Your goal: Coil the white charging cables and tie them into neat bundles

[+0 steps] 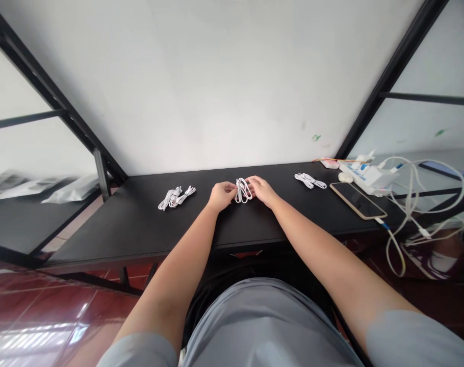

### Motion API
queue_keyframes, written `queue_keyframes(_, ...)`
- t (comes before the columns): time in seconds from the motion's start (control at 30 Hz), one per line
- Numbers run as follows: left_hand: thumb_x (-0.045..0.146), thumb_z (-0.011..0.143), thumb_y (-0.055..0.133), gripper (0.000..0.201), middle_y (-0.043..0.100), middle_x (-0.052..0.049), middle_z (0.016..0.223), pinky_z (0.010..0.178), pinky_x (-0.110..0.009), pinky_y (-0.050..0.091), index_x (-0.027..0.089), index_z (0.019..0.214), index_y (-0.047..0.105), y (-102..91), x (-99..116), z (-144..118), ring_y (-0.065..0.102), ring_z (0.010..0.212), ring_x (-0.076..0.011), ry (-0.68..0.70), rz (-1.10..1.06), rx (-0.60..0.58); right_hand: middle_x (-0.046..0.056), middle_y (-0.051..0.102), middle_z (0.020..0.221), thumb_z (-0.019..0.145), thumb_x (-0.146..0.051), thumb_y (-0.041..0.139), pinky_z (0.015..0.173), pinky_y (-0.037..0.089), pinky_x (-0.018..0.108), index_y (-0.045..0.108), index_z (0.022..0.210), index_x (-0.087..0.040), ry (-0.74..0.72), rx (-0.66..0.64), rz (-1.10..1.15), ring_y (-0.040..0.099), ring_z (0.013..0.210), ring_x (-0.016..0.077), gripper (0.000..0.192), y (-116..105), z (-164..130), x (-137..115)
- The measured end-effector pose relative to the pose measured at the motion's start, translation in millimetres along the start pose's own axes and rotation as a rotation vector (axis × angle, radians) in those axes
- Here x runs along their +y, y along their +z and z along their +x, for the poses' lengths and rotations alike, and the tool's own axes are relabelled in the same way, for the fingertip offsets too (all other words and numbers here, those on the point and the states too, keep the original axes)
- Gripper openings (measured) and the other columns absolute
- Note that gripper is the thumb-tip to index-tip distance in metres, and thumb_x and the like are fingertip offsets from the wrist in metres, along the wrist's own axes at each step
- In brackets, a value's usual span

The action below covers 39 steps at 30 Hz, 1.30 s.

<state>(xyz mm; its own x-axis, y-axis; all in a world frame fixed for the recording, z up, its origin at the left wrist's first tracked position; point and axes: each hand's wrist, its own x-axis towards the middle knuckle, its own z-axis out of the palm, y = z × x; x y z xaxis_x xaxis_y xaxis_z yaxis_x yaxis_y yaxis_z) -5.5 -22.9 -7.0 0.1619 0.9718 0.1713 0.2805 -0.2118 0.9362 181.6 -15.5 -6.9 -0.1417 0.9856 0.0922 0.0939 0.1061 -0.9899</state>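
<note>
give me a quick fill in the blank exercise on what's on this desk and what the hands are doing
1. Both hands, left hand and right hand, hold a coiled ____ cable between them.
2. The cable bundle on the person's left lies on the ____ desk.
3. The phone lies with its screen facing ____.
4. The phone lies to the ____ of the hands.

Missing words: white; black; up; right

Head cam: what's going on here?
A person seated at a black table holds a coiled white cable between both hands, left hand and right hand gripping its sides. Coiled cables lie to the left, another bundle to the right, beside a phone and a power strip.
</note>
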Motion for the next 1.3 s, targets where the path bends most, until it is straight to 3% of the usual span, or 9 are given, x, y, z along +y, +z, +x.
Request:
queue_keyframes(0.2, 0.033, 0.078, 0.075, 0.020, 0.072, -0.006, 0.068, 0.043, -0.020, 0.044, 0.016, 0.079, 0.064, -0.3, 3.9, -1.5, 0.069, 0.059, -0.0162, -0.005, -0.010, -0.026, 0.002, 0.074, 0.082, 0.076, -0.038, 0.079, 0.054, 0.051, 0.024, 0.057, 0.108, -0.021, -0.077, -0.077, -0.122, 0.068, 0.063, 0.0150, 0.042, -1.3, -3.3, 4.0)
queue_keyframes(0.47, 0.024, 0.078, 0.071, 0.011, 0.070, -0.002, 0.062, 0.047, -0.021, 0.046, 0.017, 0.083, 0.063, -0.1, 1.0, 0.2, 0.063, 0.052, -0.0131, -0.016, -0.037, -0.016, 0.005, 0.075, 0.098, 0.063, -0.038, 0.087, 0.077, 0.054, 0.032, 0.056, 0.117, -0.022, -0.163, -0.114, -0.295, 0.071, 0.085, 0.0192, 0.065, -2.7, -6.9, 3.5)
queue_keyframes(0.7, 0.016, 0.079, 0.066, 0.007, 0.071, -0.001, 0.066, 0.057, -0.024, 0.050, 0.019, 0.081, 0.060, 1.6, -2.6, 1.6, 0.067, 0.053, -0.0135, 0.043, 0.024, -0.004, 0.003, 0.075, 0.097, 0.070, -0.024, 0.075, 0.070, 0.051, 0.029, 0.057, 0.116, -0.024, -0.188, -0.068, -0.450, 0.070, 0.080, 0.0187, 0.050, 0.9, -11.9, -1.7)
queue_keyframes(0.93, 0.018, 0.080, 0.063, 0.002, 0.074, -0.003, 0.076, 0.061, -0.026, 0.050, 0.019, 0.080, 0.064, 0.0, -5.6, 2.7, 0.066, 0.058, -0.0143, 0.060, 0.082, 0.051, 0.002, 0.075, 0.093, 0.075, -0.025, 0.071, 0.071, 0.053, 0.030, 0.058, 0.113, -0.024, -0.202, -0.060, -0.420, 0.069, 0.077, 0.0181, 0.041, -2.0, -5.1, 9.1)
queue_keyframes(1.13, 0.020, 0.076, 0.065, 0.007, 0.067, -0.001, 0.062, 0.063, -0.026, 0.050, 0.020, 0.070, 0.062, -1.6, -2.7, 4.4, 0.061, 0.058, -0.0146, 0.042, 0.069, 0.096, 0.002, 0.075, 0.093, 0.077, -0.025, 0.070, 0.070, 0.054, 0.029, 0.058, 0.115, -0.024, -0.185, -0.073, -0.452, 0.069, 0.076, 0.0172, 0.040, -3.9, -2.0, 9.9)
queue_keyframes(1.3, 0.018, 0.062, 0.075, 0.021, 0.063, 0.001, 0.059, 0.060, -0.025, 0.048, 0.021, 0.064, 0.055, 0.9, -7.2, 7.1, 0.060, 0.059, -0.0144, 0.033, -0.046, 0.147, 0.000, 0.074, 0.091, 0.080, -0.024, 0.067, 0.069, 0.054, 0.026, 0.057, 0.121, -0.027, -0.230, -0.091, -0.433, 0.069, 0.075, 0.0145, 0.041, -3.9, -3.9, 8.1)
